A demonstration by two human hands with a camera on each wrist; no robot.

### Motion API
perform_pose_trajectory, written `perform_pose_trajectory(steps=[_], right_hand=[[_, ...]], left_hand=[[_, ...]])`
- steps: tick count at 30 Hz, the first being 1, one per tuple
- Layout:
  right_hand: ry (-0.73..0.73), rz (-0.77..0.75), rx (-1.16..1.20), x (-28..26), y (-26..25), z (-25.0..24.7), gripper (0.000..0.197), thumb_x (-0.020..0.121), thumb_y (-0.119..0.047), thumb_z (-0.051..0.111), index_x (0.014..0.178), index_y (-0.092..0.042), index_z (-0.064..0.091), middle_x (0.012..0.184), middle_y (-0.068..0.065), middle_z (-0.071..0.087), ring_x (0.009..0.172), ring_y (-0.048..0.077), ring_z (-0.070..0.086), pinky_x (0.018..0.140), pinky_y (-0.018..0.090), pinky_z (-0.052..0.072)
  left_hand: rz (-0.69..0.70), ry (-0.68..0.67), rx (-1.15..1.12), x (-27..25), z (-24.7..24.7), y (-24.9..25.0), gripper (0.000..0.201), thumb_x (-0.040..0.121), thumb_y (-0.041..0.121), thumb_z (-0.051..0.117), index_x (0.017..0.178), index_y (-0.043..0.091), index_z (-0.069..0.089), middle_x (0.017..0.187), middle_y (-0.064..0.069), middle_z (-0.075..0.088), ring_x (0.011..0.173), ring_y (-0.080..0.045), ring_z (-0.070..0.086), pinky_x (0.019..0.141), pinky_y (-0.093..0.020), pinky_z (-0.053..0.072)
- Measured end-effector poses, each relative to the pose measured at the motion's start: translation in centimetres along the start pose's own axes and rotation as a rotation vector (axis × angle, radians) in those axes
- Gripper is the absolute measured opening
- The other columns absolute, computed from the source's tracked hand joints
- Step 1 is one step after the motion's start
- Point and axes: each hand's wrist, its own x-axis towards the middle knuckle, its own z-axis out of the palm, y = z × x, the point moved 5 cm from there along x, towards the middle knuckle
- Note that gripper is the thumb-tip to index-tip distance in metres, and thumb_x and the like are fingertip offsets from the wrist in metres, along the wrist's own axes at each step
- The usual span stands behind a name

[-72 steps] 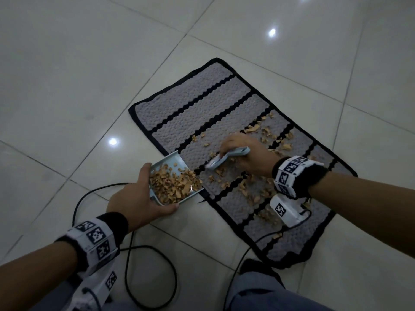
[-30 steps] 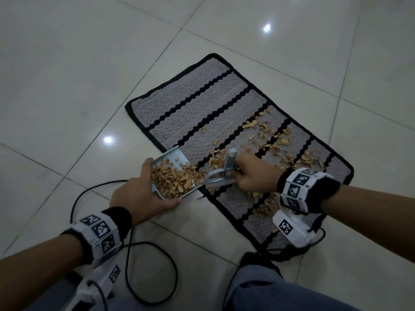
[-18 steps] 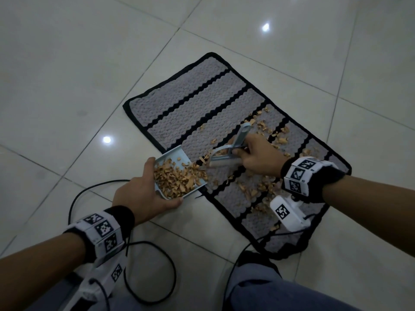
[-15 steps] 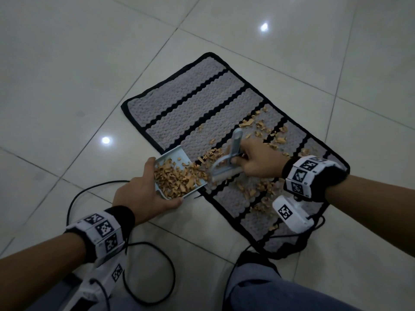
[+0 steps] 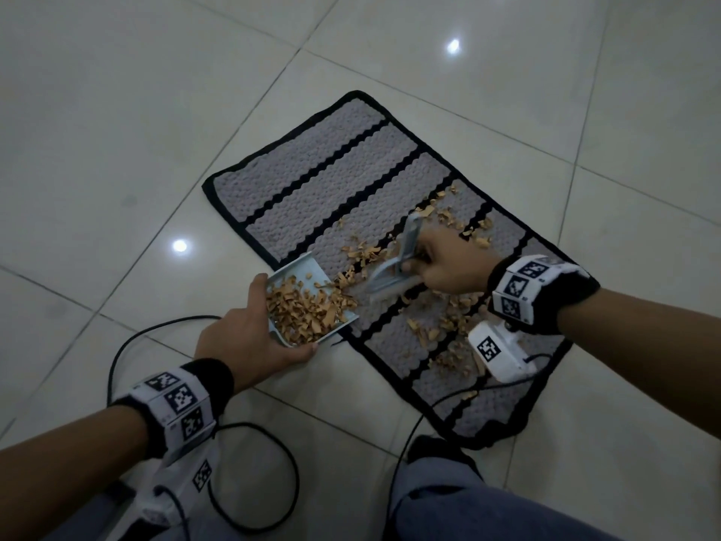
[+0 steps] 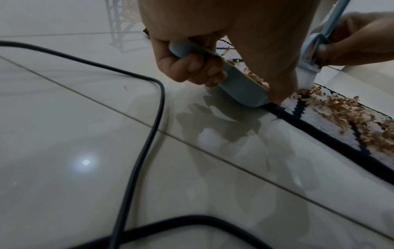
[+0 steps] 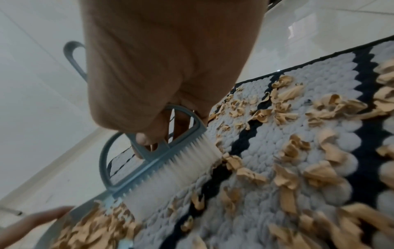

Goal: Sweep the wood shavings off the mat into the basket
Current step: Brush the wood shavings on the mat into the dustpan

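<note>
A grey mat (image 5: 331,177) with black stripes lies on the tiled floor. Tan wood shavings (image 5: 441,329) are scattered over its near half (image 7: 285,178). My left hand (image 5: 249,337) grips a pale blue dustpan (image 5: 296,271), heaped with shavings, at the mat's left edge; its fingers (image 6: 192,67) curl round the pan's handle (image 6: 238,84). My right hand (image 5: 448,267) holds a pale blue hand brush (image 5: 394,267) by its handle. The white bristles (image 7: 177,171) rest on the mat just right of the pan's lip. No basket is in view.
Black cables (image 5: 257,462) loop over the floor by my left wrist (image 6: 136,151), and another runs across the mat's near corner. My trouser legs (image 5: 448,497) are at the bottom edge. Glossy floor tiles (image 5: 117,111) surround the mat.
The brush has repeatedly swung out over the mat and back to the pan's lip, pushing shavings in. The heap in the pan has grown slightly. The left hand and pan barely moved.
</note>
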Motion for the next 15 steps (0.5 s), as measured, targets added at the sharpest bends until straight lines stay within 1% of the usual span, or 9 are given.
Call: perform_pose_trajectory(steps=[2,3,4,6,9,11,12,14,15], right_hand=[[-0.072,0.01,-0.03,-0.3,0.3,1.2,0.026,0.093,-0.01,0.055,0.07,-0.02,0.051,0.062,-0.001,0.048,0.054,0.014,0.041,0.055,0.027,0.033],[-0.062,0.005,-0.025,-0.2,0.4,1.5,0.024,0.093,-0.009,0.054,0.07,-0.019,0.051,0.063,0.001,0.048,0.055,0.016,0.041,0.056,0.028,0.033],[-0.031,0.01,-0.009,0.1,0.6,1.5,0.019,0.093,-0.009,0.053,0.075,-0.015,0.054,0.066,0.002,0.051,0.057,0.017,0.044,0.058,0.028,0.034],[0.045,0.026,0.03,0.6,0.8,1.0,0.011,0.095,-0.01,0.052,0.086,-0.01,0.059,0.074,0.0,0.056,0.064,0.015,0.05,0.063,0.03,0.037],[0.148,0.047,0.118,0.7,1.0,-1.0,0.014,0.096,-0.011,0.052,0.094,-0.008,0.065,0.081,-0.001,0.061,0.073,0.014,0.055,0.065,0.03,0.041],[0.272,0.055,0.168,0.5,1.3,-2.7,0.016,0.097,-0.014,0.051,0.099,-0.01,0.066,0.092,0.003,0.066,0.082,0.014,0.059,0.068,0.028,0.043],[0.364,0.073,0.18,0.4,1.7,-3.4,0.017,0.097,-0.016,0.051,0.103,-0.011,0.065,0.095,0.005,0.066,0.083,0.016,0.059,0.068,0.028,0.043],[0.59,0.115,0.171,0.1,2.8,-4.7,0.02,0.098,-0.021,0.048,0.109,-0.012,0.062,0.096,0.006,0.064,0.079,0.018,0.057,0.066,0.029,0.043],[0.695,0.141,0.148,-0.1,3.5,-5.2,0.022,0.099,-0.022,0.046,0.111,-0.011,0.06,0.093,0.006,0.062,0.074,0.018,0.054,0.062,0.028,0.041]], left_hand=[[0.007,-0.002,-0.003,0.1,0.1,0.2,0.118,0.059,0.08,0.068,0.146,0.026,0.008,0.104,-0.004,0.067,0.086,-0.026,0.067,0.063,-0.027,0.045],[0.012,-0.002,-0.003,0.1,0.2,0.4,0.118,0.059,0.08,0.068,0.146,0.026,0.009,0.104,-0.004,0.067,0.085,-0.026,0.067,0.063,-0.027,0.046],[0.014,-0.004,-0.004,0.2,0.3,0.6,0.118,0.058,0.081,0.067,0.145,0.026,0.009,0.102,-0.004,0.067,0.084,-0.026,0.067,0.063,-0.027,0.046],[0.01,-0.01,-0.012,0.3,0.5,0.9,0.118,0.058,0.082,0.067,0.145,0.026,0.01,0.099,-0.003,0.066,0.081,-0.025,0.065,0.062,-0.028,0.048],[0.008,-0.014,-0.039,0.5,0.7,1.3,0.119,0.057,0.082,0.067,0.144,0.025,0.011,0.1,-0.002,0.066,0.081,-0.025,0.065,0.065,-0.033,0.054],[0.007,-0.025,-0.054,0.6,1.0,1.6,0.12,0.057,0.082,0.068,0.145,0.024,0.01,0.104,-0.004,0.066,0.085,-0.026,0.065,0.067,-0.033,0.054],[0.004,-0.03,-0.058,0.7,1.2,1.7,0.121,0.058,0.081,0.068,0.146,0.023,0.009,0.107,-0.004,0.066,0.086,-0.026,0.065,0.067,-0.033,0.054],[-0.001,-0.034,-0.064,0.9,1.4,1.9,0.122,0.058,0.08,0.068,0.147,0.022,0.008,0.11,-0.005,0.065,0.089,-0.027,0.065,0.068,-0.033,0.053],[-0.003,-0.034,-0.069,1.0,1.5,1.9,0.123,0.059,0.08,0.068,0.148,0.022,0.007,0.112,-0.006,0.065,0.091,-0.027,0.065,0.069,-0.033,0.053]])
